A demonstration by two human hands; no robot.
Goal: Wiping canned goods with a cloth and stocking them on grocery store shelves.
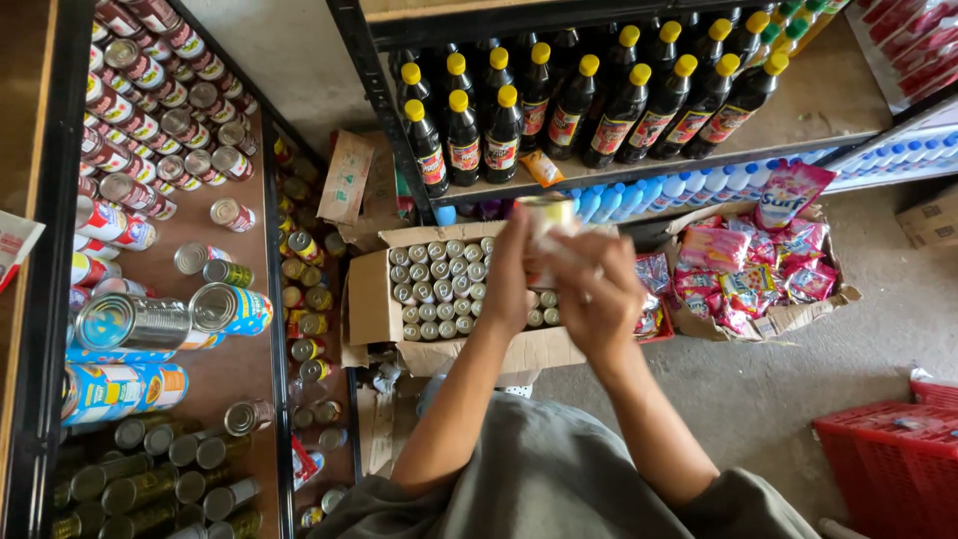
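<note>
Both my hands are raised over an open cardboard box (371,299) packed with several small silver-topped cans (436,289). My left hand (511,279) grips a small tin can (548,212) with a pale label, held up between the hands. My right hand (597,294) presses a white cloth (559,252) against the can's side. The can's lower half is hidden by my fingers and the cloth.
A shelf (225,374) on the left holds several cans lying on their sides. Dark bottles with yellow caps (559,100) fill a rack behind the box. A second box (778,319) of pink sachets sits to the right. A red plastic crate (893,459) stands at the lower right.
</note>
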